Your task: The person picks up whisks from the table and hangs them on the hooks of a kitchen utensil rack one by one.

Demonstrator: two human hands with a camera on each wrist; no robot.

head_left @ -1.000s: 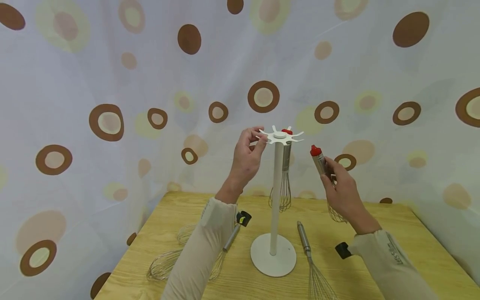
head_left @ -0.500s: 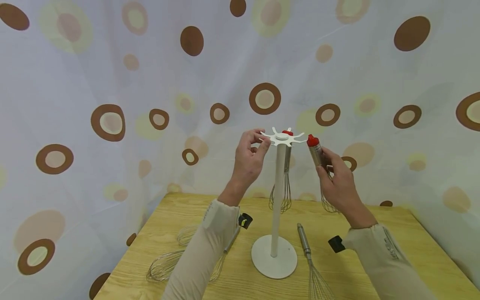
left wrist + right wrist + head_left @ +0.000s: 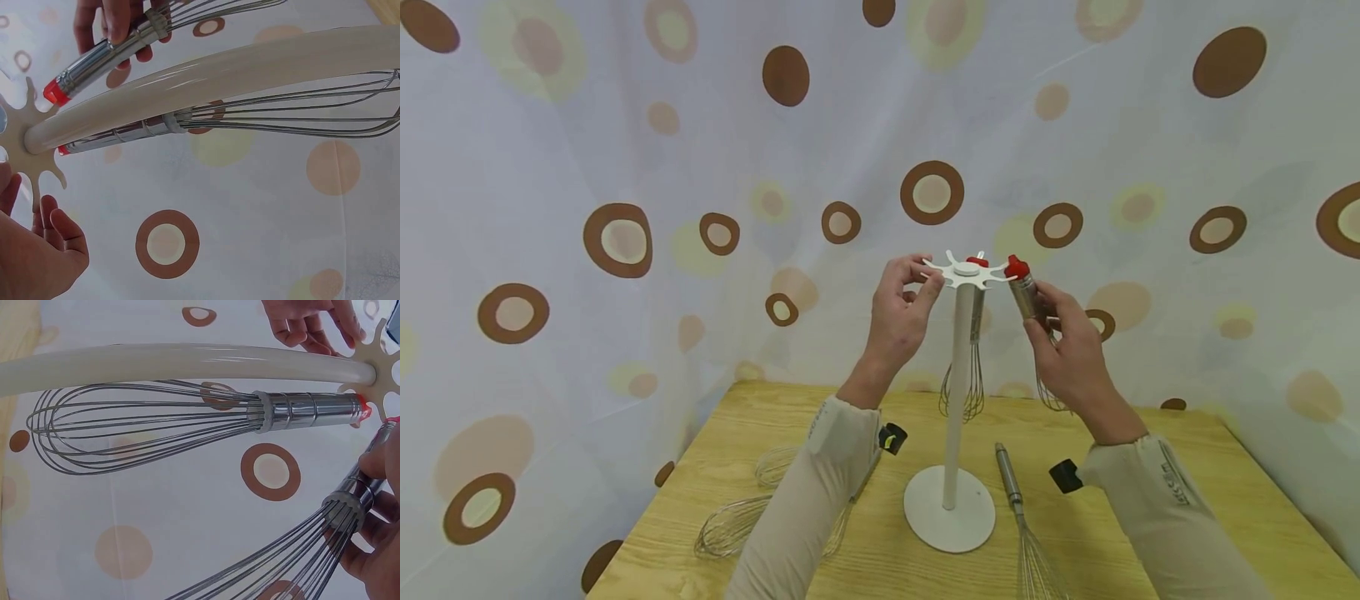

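A white stand with a star-like top of curved prongs rises from a round base. My left hand pinches a prong at the left side of that top, its fingers and thumb also showing low in the left wrist view. In my right hand I grip the metal handle of a whisk, tilted, its red end cap right at the stand's right-hand prongs. A second whisk with a red cap hangs from the top, behind the pole, wires downward.
On the wooden table, a whisk with a plain metal handle lies right of the base. Several more whisks lie at the left, partly hidden by my left sleeve. A spotted curtain hangs behind the table.
My right hand has brought its whisk leftward and slightly up, so the red cap has come from apart to right at the prongs. My left hand stays on the stand's top.
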